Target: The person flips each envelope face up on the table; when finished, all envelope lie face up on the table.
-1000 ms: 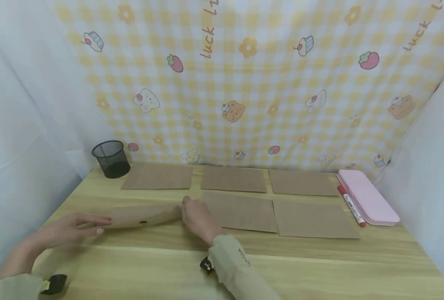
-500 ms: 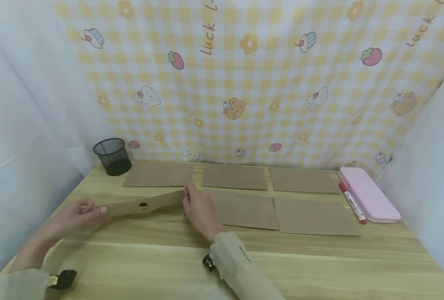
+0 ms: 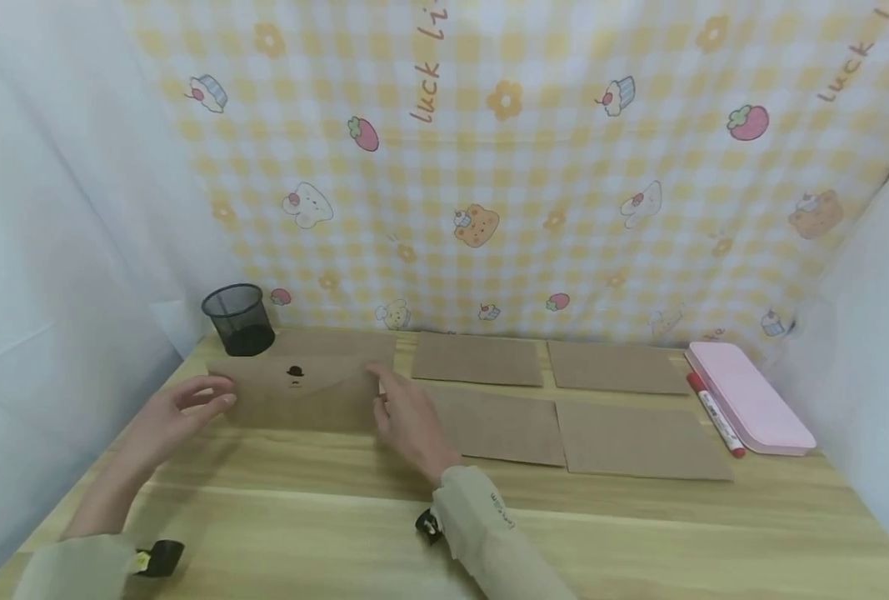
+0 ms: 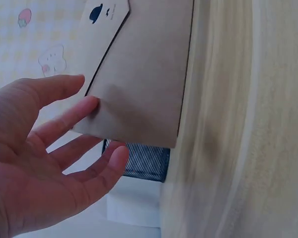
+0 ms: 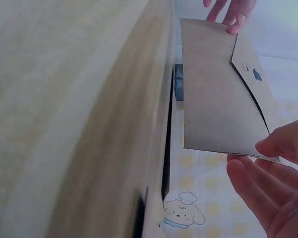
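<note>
Holding up a brown envelope [image 3: 302, 390] between them, the two hands sit over the left part of the wooden table [image 3: 639, 533]. The left hand [image 3: 177, 417] is at the envelope's left end, its fingers [image 4: 72, 116] straight and spread, with the fingertips touching the short edge and not curled round it. Just behind this hand, at the back of the table, stands a black mesh cup [image 3: 239, 319]. The envelope stands up on its long edge, tilted, with its flap side facing the person, and a small black hat picture [image 3: 295, 372] shows on the flap. Behind the envelope another flat brown envelope [image 3: 339, 342] peeks out. The right hand [image 3: 407, 421] is at the envelope's right end; in the right wrist view its thumb and fingers [image 5: 256, 183] pinch the corner [image 5: 268, 156] of the envelope. To the right of this hand four more brown envelopes lie flat in two rows: one near the hand [image 3: 500, 427], one further right [image 3: 639, 442], and two behind them [image 3: 477, 360] [image 3: 615, 368]. Well to the right of both hands lies a red marker [image 3: 716, 414], and just beside it a pink case [image 3: 747, 398]. Behind everything hangs a yellow checked cloth [image 3: 534, 167] with little bears and strawberries.
</note>
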Available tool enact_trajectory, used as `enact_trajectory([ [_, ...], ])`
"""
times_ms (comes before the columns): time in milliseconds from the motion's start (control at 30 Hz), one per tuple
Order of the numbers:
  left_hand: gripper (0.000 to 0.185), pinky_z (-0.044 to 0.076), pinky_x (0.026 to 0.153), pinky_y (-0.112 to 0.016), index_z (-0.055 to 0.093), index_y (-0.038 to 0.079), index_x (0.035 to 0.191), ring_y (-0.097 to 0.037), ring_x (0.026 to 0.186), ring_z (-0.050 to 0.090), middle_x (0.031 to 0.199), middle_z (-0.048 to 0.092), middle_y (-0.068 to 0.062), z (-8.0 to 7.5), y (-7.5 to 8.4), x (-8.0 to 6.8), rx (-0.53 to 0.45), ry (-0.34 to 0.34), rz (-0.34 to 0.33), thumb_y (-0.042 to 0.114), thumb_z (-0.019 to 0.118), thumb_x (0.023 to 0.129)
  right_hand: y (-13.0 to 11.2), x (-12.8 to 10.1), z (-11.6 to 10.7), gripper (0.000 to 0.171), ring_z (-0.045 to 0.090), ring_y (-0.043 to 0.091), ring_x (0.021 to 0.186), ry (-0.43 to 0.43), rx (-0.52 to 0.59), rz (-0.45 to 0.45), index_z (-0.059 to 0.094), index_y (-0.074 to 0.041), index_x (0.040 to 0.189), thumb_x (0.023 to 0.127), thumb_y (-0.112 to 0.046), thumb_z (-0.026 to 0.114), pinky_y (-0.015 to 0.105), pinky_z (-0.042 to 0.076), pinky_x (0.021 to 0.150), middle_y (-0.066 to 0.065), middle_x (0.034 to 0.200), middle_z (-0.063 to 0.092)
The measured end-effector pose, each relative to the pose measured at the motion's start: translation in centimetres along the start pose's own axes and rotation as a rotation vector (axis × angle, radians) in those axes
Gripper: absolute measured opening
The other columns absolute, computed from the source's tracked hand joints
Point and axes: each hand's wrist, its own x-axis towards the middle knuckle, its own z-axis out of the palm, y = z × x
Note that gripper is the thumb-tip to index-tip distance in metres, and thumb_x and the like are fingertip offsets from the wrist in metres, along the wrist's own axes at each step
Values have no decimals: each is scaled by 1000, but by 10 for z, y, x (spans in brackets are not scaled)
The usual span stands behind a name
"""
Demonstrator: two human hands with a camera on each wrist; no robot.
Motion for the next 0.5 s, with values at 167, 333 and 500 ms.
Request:
enact_trajectory([
  [167, 38, 50, 69, -37, 58, -1, 121, -45, 104, 55, 126, 50, -28, 6, 5, 4, 53, 36, 85, 21, 63, 90, 0, 3, -5, 48, 62, 13, 79, -34, 69, 72, 48, -6, 130, 85, 1, 62, 13, 47, 64, 13, 117, 57],
  [333, 39, 53, 63, -40, 61, -4, 117, -40, 83, 64, 116, 53, -34, 18, 2, 11, 168, 50, 200, -2, 68, 79, -6, 4, -2, 34, 50, 5, 74, -125, 63, 176, 59, -8, 121, 88, -4, 61, 12, 43, 60, 4, 105, 54],
  [500, 39, 47, 51, -31, 64, -5, 111, -32, 71, 64, 94, 63, -28, 31, 3, 14, 256, 106, 210, -11, 62, 72, -10, 1, 7, 25, 46, 7, 72, -179, -30, 255, 64, -11, 114, 89, -7, 60, 15, 42, 59, 0, 97, 52],
])
